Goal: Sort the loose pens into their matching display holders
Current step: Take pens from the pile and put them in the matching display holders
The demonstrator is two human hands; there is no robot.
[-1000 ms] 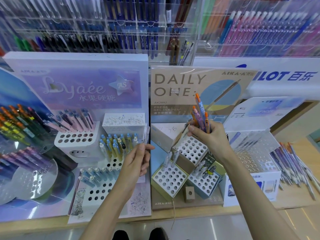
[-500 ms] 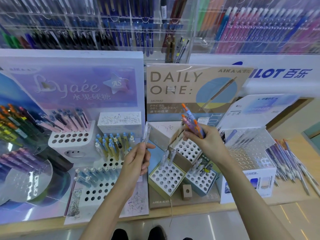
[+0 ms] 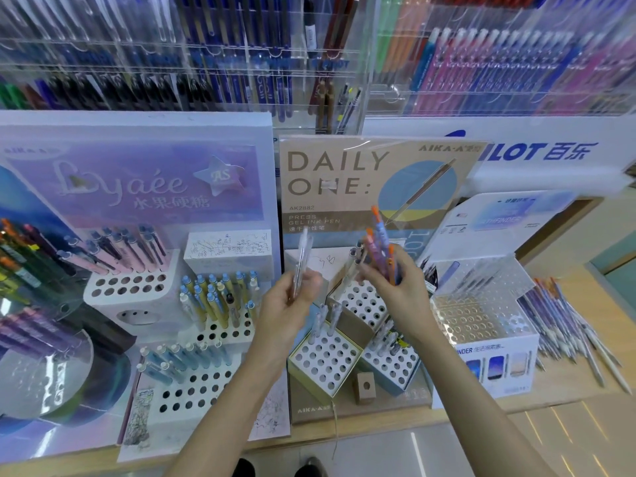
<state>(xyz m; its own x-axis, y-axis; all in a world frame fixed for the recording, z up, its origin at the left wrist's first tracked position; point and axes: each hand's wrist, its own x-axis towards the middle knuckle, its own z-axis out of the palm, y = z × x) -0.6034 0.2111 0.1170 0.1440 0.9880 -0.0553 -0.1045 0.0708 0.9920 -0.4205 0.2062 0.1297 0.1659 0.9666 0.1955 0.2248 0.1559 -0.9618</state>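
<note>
The left hand (image 3: 287,306) pinches one clear pen (image 3: 303,259) between thumb and fingers. The pen stands nearly upright in front of the DAILY ONE display board (image 3: 344,173). The right hand (image 3: 399,290) is just beside it on the right and grips a small bundle of orange-tipped pens (image 3: 378,246), which point up and away.

Both hands are above the three perforated holders of this display: a beige holder (image 3: 368,304) at the far side, a yellow-green holder (image 3: 323,363) near left and a light blue holder (image 3: 392,368) near right. Each one carries only a few pale pens.

To the left stands the Lyaée display (image 3: 137,180), with pink pens (image 3: 113,253) and blue-capped pens (image 3: 220,294) in its white blocks. At the far right, a pile of loose pens (image 3: 568,321) lies on the wooden counter (image 3: 571,383), just beside a clear acrylic holder (image 3: 481,304).
</note>
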